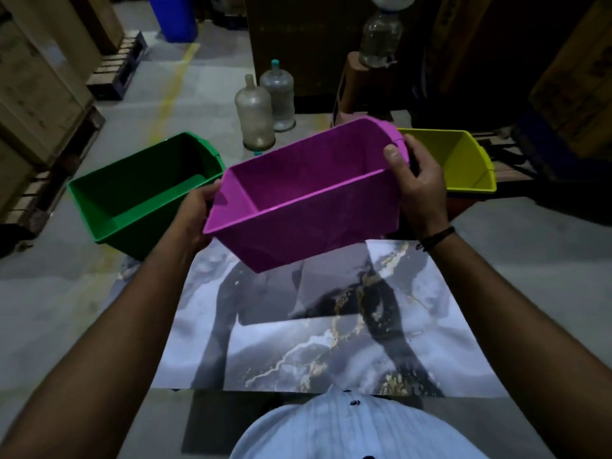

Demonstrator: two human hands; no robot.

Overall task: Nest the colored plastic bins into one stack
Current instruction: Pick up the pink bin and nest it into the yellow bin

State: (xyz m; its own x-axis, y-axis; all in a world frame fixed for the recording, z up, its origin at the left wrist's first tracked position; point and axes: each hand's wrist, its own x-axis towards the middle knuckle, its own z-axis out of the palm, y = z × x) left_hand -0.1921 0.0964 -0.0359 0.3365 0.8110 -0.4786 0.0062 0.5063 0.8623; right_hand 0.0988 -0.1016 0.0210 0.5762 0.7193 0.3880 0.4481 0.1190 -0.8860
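Observation:
A purple plastic bin (308, 207) hangs tilted in the air above the marble-patterned table (331, 342). My left hand (195, 213) grips its near-left end and my right hand (419, 180) grips its far-right end, thumb over the rim. A green bin (132, 197) stands empty on the left, partly behind my left hand. On the right a yellow bin (463, 160) sits nested on a red one (462, 202), of which only a strip shows below the yellow rim.
Two large clear water jugs (256, 111) stand on the floor behind the bins. A cardboard box with another jug (381, 38) is at the back right. Wooden crates and pallets (39, 94) line the left side; dark stacks fill the right.

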